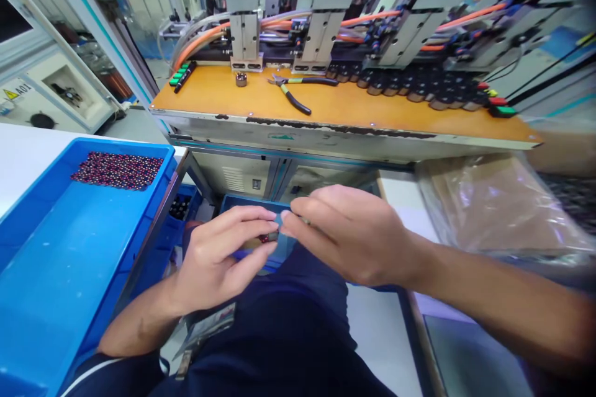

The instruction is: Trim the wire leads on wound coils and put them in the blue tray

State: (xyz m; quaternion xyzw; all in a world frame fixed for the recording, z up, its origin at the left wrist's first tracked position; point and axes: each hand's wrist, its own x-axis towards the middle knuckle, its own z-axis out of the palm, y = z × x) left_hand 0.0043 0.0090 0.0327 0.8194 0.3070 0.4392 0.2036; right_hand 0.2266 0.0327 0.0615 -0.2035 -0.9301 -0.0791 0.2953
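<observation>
My left hand (pixel 223 254) is closed in a pinch, holding a small part with a grey side and dark red bits (pixel 269 237) between thumb and fingers. Most of that part is covered by the fingers, so its exact kind does not show. Close by on the right, my right hand (pixel 344 232) has its thumb and fingers pressed together. Its fingertips almost meet those of my left hand. A small sliver of something shows between its fingers, too little to name. Both hands are in front of my body, below the machine's orange work surface (pixel 209 96).
A blue tray (pixel 51 248) at left holds rows of small dark red parts (pixel 118 170). Pliers (pixel 298 99), one small round part (pixel 241 79) and many dark cylindrical parts (pixel 419 92) lie on the orange surface. Plastic-wrapped cardboard (pixel 498 205) sits at right.
</observation>
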